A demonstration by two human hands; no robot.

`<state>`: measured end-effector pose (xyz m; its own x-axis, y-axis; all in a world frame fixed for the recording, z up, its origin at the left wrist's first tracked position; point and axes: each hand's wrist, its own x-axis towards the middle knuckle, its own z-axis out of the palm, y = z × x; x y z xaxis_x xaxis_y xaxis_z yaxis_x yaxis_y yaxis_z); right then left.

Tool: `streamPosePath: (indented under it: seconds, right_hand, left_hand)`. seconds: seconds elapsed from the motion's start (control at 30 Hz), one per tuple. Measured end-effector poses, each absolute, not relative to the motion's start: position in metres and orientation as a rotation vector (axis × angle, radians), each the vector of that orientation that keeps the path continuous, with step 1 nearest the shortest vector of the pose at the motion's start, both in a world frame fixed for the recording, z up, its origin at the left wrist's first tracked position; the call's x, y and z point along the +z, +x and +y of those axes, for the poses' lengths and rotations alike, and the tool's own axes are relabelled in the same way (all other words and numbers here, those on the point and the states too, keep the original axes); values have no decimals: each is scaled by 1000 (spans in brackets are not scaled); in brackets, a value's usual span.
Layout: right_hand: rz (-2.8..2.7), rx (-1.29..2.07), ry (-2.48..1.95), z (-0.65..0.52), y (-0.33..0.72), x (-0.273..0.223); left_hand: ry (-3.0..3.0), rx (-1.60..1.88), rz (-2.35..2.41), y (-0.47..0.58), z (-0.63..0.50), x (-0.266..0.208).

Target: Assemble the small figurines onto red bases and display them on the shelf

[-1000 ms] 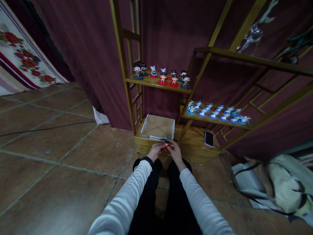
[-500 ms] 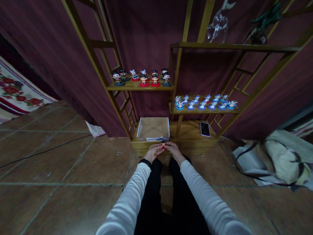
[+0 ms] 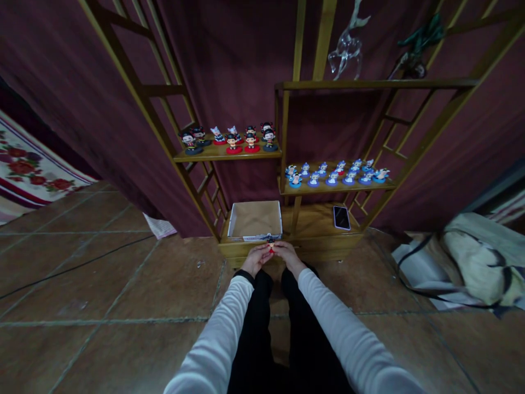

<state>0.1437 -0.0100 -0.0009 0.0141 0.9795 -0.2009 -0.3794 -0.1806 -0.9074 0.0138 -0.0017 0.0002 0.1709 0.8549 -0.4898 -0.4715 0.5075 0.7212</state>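
Between my two hands is a small figurine (image 3: 271,245) with dark hair and a red lower part, held upright. My left hand (image 3: 257,258) grips it from the left, and my right hand (image 3: 287,254) closes on its right side. Just beyond my fingers lies a shallow open cardboard box (image 3: 255,219) on the low cabinet top. Similar red-based figurines (image 3: 233,143) stand with black-based ones on the upper left shelf (image 3: 227,156). Several blue and white figurines (image 3: 332,178) fill the right shelf (image 3: 340,189).
A phone (image 3: 342,218) lies on the cabinet top at the right. Above, a clear glass deer (image 3: 346,52) and a dark green ornament (image 3: 418,49) occupy a high shelf. On the tiled floor are a pale bag (image 3: 471,262) at right and a black cable (image 3: 82,265) at left.
My view has shifted slightly, so the shelves appear a little lower and further left. Both hands still hold the figurine, and more of it shows above the fingers.
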Motion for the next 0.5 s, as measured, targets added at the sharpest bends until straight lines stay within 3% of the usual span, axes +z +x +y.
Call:
streamPosePath:
  seconds: [0.33, 0.5]
  right_hand:
    - [-853, 1549, -965, -18, 151, 5]
    - [-1028, 1274, -942, -25, 152, 18]
  left_hand:
    - [498, 1019, 973, 13, -10, 5]
    - [554, 1033, 856, 15, -16, 10]
